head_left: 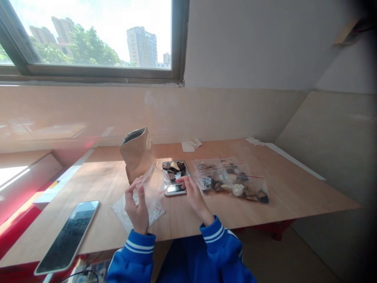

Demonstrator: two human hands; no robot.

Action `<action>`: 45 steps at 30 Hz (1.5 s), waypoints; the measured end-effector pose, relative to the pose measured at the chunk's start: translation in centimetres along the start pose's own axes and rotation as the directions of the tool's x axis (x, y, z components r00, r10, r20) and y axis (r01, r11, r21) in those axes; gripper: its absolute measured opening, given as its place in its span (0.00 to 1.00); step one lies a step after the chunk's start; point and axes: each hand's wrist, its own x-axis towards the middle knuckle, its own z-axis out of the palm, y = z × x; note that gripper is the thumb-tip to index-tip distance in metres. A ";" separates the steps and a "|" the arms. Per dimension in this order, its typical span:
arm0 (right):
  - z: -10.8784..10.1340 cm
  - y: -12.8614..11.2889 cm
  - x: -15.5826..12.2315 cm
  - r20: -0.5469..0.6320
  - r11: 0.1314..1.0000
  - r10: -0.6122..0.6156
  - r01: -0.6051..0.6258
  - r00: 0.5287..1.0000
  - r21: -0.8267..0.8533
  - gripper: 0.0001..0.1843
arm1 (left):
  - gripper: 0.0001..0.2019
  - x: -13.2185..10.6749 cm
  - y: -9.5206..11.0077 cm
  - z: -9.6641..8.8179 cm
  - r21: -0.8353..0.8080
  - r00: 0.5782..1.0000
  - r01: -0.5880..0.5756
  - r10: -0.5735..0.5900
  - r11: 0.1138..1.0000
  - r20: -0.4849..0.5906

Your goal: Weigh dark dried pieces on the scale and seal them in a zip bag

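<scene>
Upright, left hand (137, 208) grip pinching clear bag (154, 181), right hand (194, 194) released, at scale (176, 189)

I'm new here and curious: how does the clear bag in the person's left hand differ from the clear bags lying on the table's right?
The held bag looks empty; the lying bags hold dark and pale pieces. The held bag is raised in the left hand, mouth open; the lying bags rest flat on the table. Both are clear plastic.
</scene>
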 end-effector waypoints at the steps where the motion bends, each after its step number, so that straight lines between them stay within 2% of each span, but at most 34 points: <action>1: -0.1 0.3 0.4 -0.029 0.996 -0.047 0.045 0.998 -0.077 0.21 | 0.11 0.2 -0.2 0.6 -0.026 0.999 -0.035 0.035 0.999 -0.032; 2: -0.1 0.6 0.9 -0.040 0.982 -0.096 0.088 0.995 -0.168 0.18 | 0.10 0.4 -0.5 1.2 -0.052 0.997 -0.063 0.060 0.997 -0.058; 4: 0.1 1.5 1.8 0.012 0.923 -0.179 0.173 0.984 -0.345 0.13 | 0.10 0.7 -1.5 2.6 -0.111 0.993 -0.093 0.084 0.989 -0.085; 8: 1.3 3.2 3.4 0.175 0.794 -0.218 0.279 0.960 -0.541 0.15 | 0.11 0.9 -4.2 4.5 -0.177 0.996 -0.078 0.069 0.981 -0.057; 11: 2.1 3.8 3.8 0.211 0.725 -0.209 0.296 0.955 -0.622 0.16 | 0.12 0.5 -5.5 4.7 -0.184 0.999 -0.034 0.034 0.982 0.000; 14: 2.2 3.8 3.6 0.213 0.700 -0.217 0.305 0.952 -0.646 0.13 | 0.12 0.0 -5.6 4.3 -0.157 0.999 -0.042 0.045 0.987 0.012; 16: 1.9 3.5 3.4 0.206 0.704 -0.233 0.311 0.950 -0.639 0.11 | 0.11 -0.2 -5.3 4.0 -0.136 0.998 -0.058 0.061 0.989 0.014; 18: 1.5 2.9 3.3 0.146 0.734 -0.249 0.285 0.957 -0.617 0.09 | 0.11 -0.3 -5.1 3.8 -0.122 0.998 -0.064 0.067 0.990 0.021; 20: 0.9 1.8 3.4 0.022 0.786 -0.268 0.232 0.963 -0.573 0.08 | 0.10 -0.4 -5.0 3.8 -0.118 0.997 -0.062 0.065 0.991 0.028; 23: 0.2 -0.8 3.7 -0.189 0.885 -0.282 0.178 0.941 -0.430 0.10 | 0.10 -0.6 -5.4 3.9 -0.113 0.997 -0.060 0.066 0.992 0.049; 25: 0.0 -3.0 3.9 -0.256 0.934 -0.263 0.179 0.930 -0.309 0.11 | 0.11 -0.8 -5.8 3.9 -0.124 0.995 -0.068 0.077 0.990 0.066; 26: 0.0 -4.0 3.9 -0.239 0.946 -0.255 0.191 0.937 -0.261 0.12 | 0.10 -0.8 -6.0 4.0 -0.136 0.993 -0.076 0.087 0.988 0.078; 28: 0.1 -5.4 4.0 -0.122 0.948 -0.266 0.236 0.956 -0.214 0.13 | 0.10 -0.9 -6.1 4.0 -0.159 0.988 -0.098 0.115 0.982 0.102; 30: 0.2 -5.6 4.0 -0.013 0.938 -0.282 0.272 0.959 -0.216 0.14 | 0.10 -1.0 -6.0 4.0 -0.172 0.984 -0.115 0.136 0.978 0.113; 32: 0.1 -4.3 4.2 -0.028 0.932 -0.274 0.258 0.961 -0.255 0.16 | 0.09 -0.9 -5.8 3.9 -0.173 0.982 -0.132 0.153 0.976 0.110; 35: -0.1 -0.5 4.2 -0.108 0.896 -0.239 0.177 0.965 -0.407 0.15 | 0.09 -0.8 -5.3 3.8 -0.164 0.978 -0.176 0.191 0.971 0.081; 39: -0.1 4.2 3.5 0.025 0.766 -0.170 0.148 0.985 -0.625 0.16 | 0.08 -0.7 -4.9 3.8 -0.184 0.974 -0.208 0.220 0.961 0.045; 42: -0.1 5.4 2.9 0.064 0.739 -0.155 0.158 0.986 -0.655 0.17 | 0.08 -0.7 -5.0 3.7 -0.191 0.972 -0.219 0.230 0.957 0.042; 45: -0.4 5.0 2.7 0.054 0.763 -0.167 0.164 0.984 -0.626 0.17 | 0.08 -0.8 -5.1 3.7 -0.205 0.972 -0.213 0.227 0.955 0.052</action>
